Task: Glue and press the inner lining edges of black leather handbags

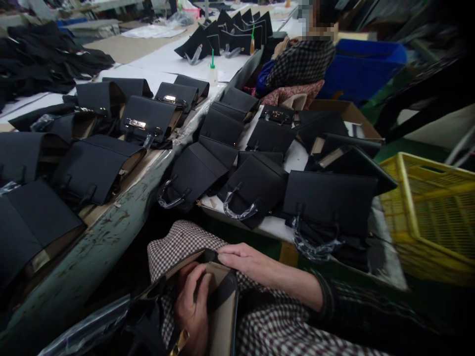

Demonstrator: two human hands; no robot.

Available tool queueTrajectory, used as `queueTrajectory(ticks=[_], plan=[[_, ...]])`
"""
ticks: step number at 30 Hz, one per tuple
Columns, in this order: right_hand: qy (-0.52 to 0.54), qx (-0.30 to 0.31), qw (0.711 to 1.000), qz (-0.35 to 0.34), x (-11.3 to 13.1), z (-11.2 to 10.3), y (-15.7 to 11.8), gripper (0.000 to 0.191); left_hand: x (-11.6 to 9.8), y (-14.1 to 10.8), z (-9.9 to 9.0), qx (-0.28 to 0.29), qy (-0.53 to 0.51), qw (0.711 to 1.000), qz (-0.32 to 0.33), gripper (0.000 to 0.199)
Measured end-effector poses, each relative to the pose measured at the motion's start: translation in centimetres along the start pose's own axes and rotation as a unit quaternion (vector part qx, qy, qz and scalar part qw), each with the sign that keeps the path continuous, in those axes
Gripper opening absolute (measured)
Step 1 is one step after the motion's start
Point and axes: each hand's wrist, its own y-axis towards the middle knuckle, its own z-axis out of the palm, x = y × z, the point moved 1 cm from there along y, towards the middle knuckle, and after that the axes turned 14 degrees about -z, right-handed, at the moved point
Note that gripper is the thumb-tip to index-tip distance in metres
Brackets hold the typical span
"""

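Observation:
A black handbag [226, 306] with a beige lining lies tilted on my lap, over a checked cloth, its mouth spread apart. My left hand [193, 309] reaches into that mouth, fingers bent and pressed against the inner wall; some fingertips are hidden inside. At the far corner of the opening, my right hand [256, 264] grips the edge with its fingers held together. A plastic-wrapped handle [92, 321] sticks out to the lower left. Gold-coloured hardware [180, 342] shows beside my left wrist.
Several black handbags [330, 195] lie on a low table ahead; more cover the worktable [129, 212] at left. A yellow crate [408, 198] stands at right. Beyond sit a green-capped bottle [213, 74], a person in a checked sleeve [300, 64] and a blue bin [363, 69].

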Motion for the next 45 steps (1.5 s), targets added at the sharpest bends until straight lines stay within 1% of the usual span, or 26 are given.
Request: queueTrajectory(ticks=[2,5,7,9,12,16,19,22,24,27,30,34,36,39,43,45], plan=[[0.002,0.01,1.0,-0.002,0.1,0.0,0.1,0.039,0.2,-0.2,0.0,-0.006,-0.023,0.999,-0.038,0.025],[0.008,0.023,1.0,-0.004,0.4,0.0,0.2,0.038,-0.1,-0.4,-0.1,-0.014,-0.049,0.993,-0.109,0.032],[0.012,0.029,0.999,-0.007,0.5,0.0,0.2,0.037,-0.4,-0.5,-0.2,-0.031,-0.062,0.989,-0.132,0.037],[0.014,0.03,0.999,-0.015,0.5,0.1,0.2,0.037,-0.5,-0.6,-0.3,-0.053,-0.069,0.987,-0.136,0.039],[0.01,0.023,1.0,-0.014,0.4,0.2,0.2,0.037,-0.4,-0.9,-0.3,-0.065,-0.072,0.987,-0.131,0.039],[-0.024,0.008,1.0,-0.004,0.3,0.4,-0.1,0.029,-0.2,-1.1,-0.1,-0.085,-0.077,0.985,-0.131,0.038],[-0.058,0.002,0.998,-0.025,0.5,0.4,-1.0,0.023,-0.1,-1.2,0.3,-0.074,-0.08,0.986,-0.13,0.035],[-0.125,0.026,0.991,-0.042,1.3,0.4,-2.0,0.022,0.1,-1.3,0.5,-0.056,-0.086,0.985,-0.14,0.032],[-0.217,0.044,0.974,-0.052,2.1,0.3,-2.6,0.015,0.4,-1.5,0.7,-0.039,-0.086,0.984,-0.149,0.032],[-0.351,0.055,0.931,-0.089,3.2,0.5,-3.0,0.01,0.5,-1.7,0.9,-0.023,-0.095,0.982,-0.164,0.033],[-0.425,0.073,0.895,-0.114,3.6,1.1,-3.3,0.015,0.6,-1.9,1.1,-0.019,-0.101,0.981,-0.163,0.03],[-0.516,0.108,0.843,-0.109,3.8,1.8,-3.9,0.019,0.7,-2.1,1.5,-0.009,-0.076,0.988,-0.137,0.022],[-0.553,0.13,0.817,-0.105,3.8,2.1,-4.2,0.018,0.8,-2.2,1.6,-0.012,-0.064,0.989,-0.132,0.019],[-0.587,0.165,0.785,-0.104,4.0,2.3,-4.4,0.017,0.6,-2.3,1.5,-0.006,-0.067,0.988,-0.139,0.017],[-0.609,0.21,0.758,-0.105,4.2,2.3,-4.8,0.017,-0.1,-2.3,1.4,0.014,-0.073,0.987,-0.141,0.014],[-0.619,0.234,0.742,-0.106,4.4,2.2,-4.9,0.018,-0.4,-2.3,1.4,0.018,-0.069,0.989,-0.127,0.012]])
